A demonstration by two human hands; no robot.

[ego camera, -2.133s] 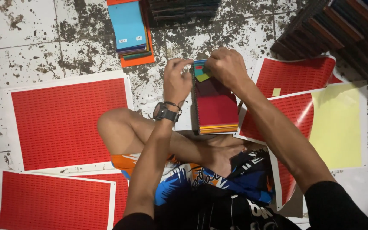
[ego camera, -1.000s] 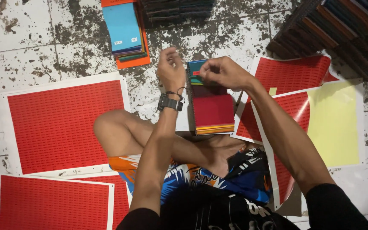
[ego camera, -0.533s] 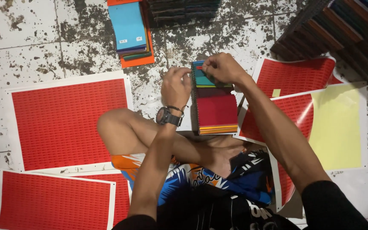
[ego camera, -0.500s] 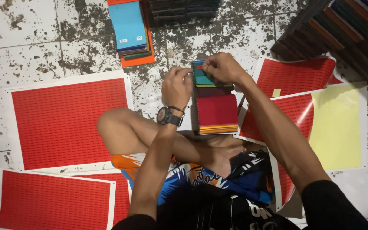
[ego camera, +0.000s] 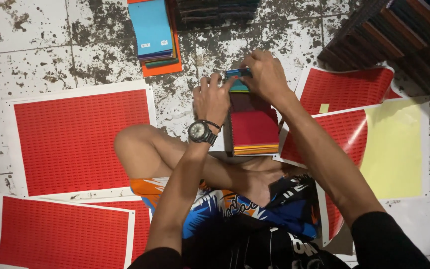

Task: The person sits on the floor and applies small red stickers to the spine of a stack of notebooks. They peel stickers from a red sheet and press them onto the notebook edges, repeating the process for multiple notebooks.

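A thick stack of coloured sample cards, red on top with orange and yellow edges below, rests against my folded leg. My left hand, with a black watch on its wrist, presses its fingers on the far left end of the stack. My right hand grips the blue and teal cards at the stack's far end, partly covering them.
Large red sticker sheets lie on the stained tiled floor at left, lower left and right; one at right has its yellow backing exposed. A blue-topped card stack sits at the far side, dark stacks at upper right.
Both hands have stayed at the far end of the stack, shifting slightly; my left hand's fingers moved closer to the blue cards held by my right hand.
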